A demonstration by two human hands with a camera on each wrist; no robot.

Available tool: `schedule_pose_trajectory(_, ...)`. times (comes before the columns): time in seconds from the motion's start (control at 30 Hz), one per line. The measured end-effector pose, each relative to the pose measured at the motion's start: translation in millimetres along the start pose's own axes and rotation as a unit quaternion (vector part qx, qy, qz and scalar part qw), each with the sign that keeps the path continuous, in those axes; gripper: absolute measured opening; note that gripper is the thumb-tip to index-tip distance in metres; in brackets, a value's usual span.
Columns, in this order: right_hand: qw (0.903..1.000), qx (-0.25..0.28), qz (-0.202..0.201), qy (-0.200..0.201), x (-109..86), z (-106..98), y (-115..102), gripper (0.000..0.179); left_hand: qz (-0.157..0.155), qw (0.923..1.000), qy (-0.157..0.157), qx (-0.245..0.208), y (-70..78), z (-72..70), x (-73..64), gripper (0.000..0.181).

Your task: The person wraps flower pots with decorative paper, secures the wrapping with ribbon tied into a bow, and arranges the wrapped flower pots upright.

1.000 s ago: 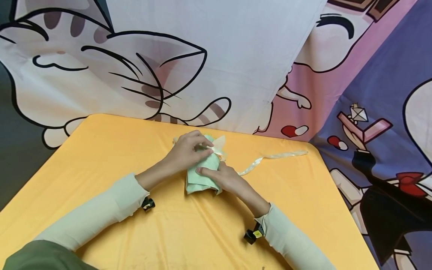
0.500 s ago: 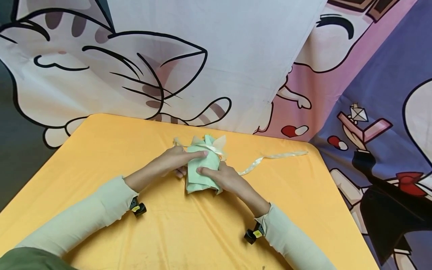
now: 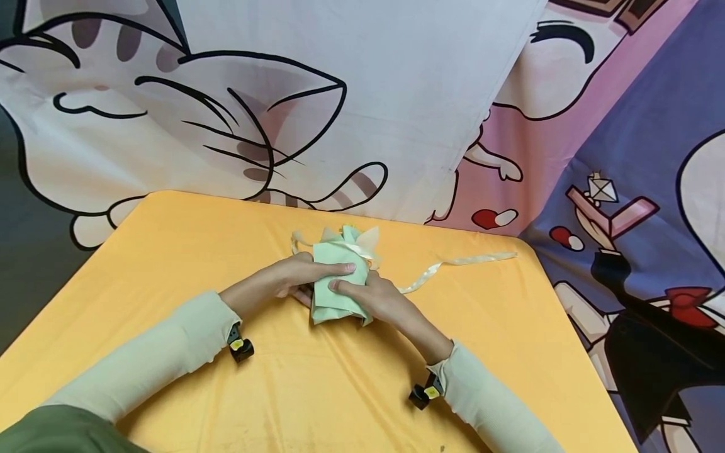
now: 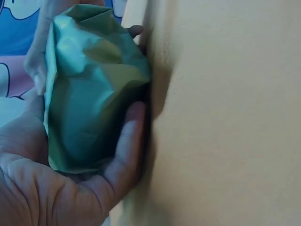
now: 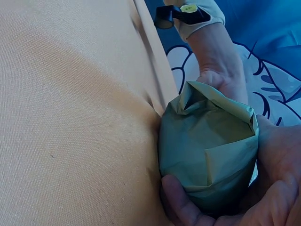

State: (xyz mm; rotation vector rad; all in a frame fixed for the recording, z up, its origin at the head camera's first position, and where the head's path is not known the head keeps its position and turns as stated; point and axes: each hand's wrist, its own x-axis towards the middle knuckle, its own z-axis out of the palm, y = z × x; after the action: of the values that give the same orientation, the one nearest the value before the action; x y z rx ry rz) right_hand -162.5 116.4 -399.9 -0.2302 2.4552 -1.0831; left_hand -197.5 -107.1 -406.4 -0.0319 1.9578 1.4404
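A small bouquet (image 3: 338, 305) wrapped in pale green paper lies on the yellow tabletop, its folded bottom end toward me. A cream ribbon (image 3: 352, 248) crosses it near the top, where pale petal-like pieces (image 3: 369, 239) flare out. My left hand (image 3: 297, 274) grips the left side, thumb laid over the front and fingers underneath. From the right, my right hand (image 3: 387, 297) holds it with the thumb on top. Both wrist views show the crumpled green paper (image 4: 84, 113) of the bottom end, with fingers (image 5: 181, 200) curled beneath. The ribbon's back is hidden.
One loose ribbon tail (image 3: 432, 272) trails right across the yellow cloth (image 3: 272, 390); a shorter ribbon piece (image 3: 297, 238) curls out at the left. Printed cartoon curtains (image 3: 408, 113) stand behind and to the right of the table.
My left hand has come down from the ribbon to the bouquet's left side and now grips it there, its thumb sliding lower on the paper. The right hand stays put.
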Motion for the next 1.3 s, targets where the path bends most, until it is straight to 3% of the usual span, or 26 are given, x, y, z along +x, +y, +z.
schedule_pose_trajectory(0.27,0.9999,-0.011,-0.002,0.006,-0.9,-2.6,1.1,0.084,0.012,0.9996,-0.009,-0.025,-3.7,2.4,6.7,0.065)
schedule_pose_trajectory(0.4,0.9974,-0.069,0.020,0.010,-4.4,-15.3,1.9,0.091,0.005,0.9996,-0.011,-0.025,-2.6,2.4,7.8,0.065)
schedule_pose_trajectory(0.53,0.9893,-0.111,0.028,0.090,-9.0,-33.2,4.2,0.081,0.007,0.9996,-0.005,-0.026,-2.7,3.0,8.8,0.066)
schedule_pose_trajectory(0.67,0.9788,-0.097,-0.064,0.168,-4.9,-41.0,7.8,0.052,0.007,0.9997,0.004,-0.023,-3.1,3.3,9.8,0.068)
schedule_pose_trajectory(0.87,0.9592,-0.078,-0.202,0.182,14.9,-35.4,8.8,0.023,0.002,0.9996,0.008,-0.027,-4.1,2.6,8.3,0.066)
schedule_pose_trajectory(1.07,0.9388,-0.069,-0.264,0.210,29.9,-29.6,-4.2,0.022,0.007,0.9994,0.001,-0.033,-2.7,2.6,6.9,0.061)
schedule_pose_trajectory(1.3,0.9184,-0.081,-0.346,0.174,36.0,-29.0,-14.5,0.022,0.000,0.9997,0.011,-0.020,-3.0,2.1,7.6,0.062)
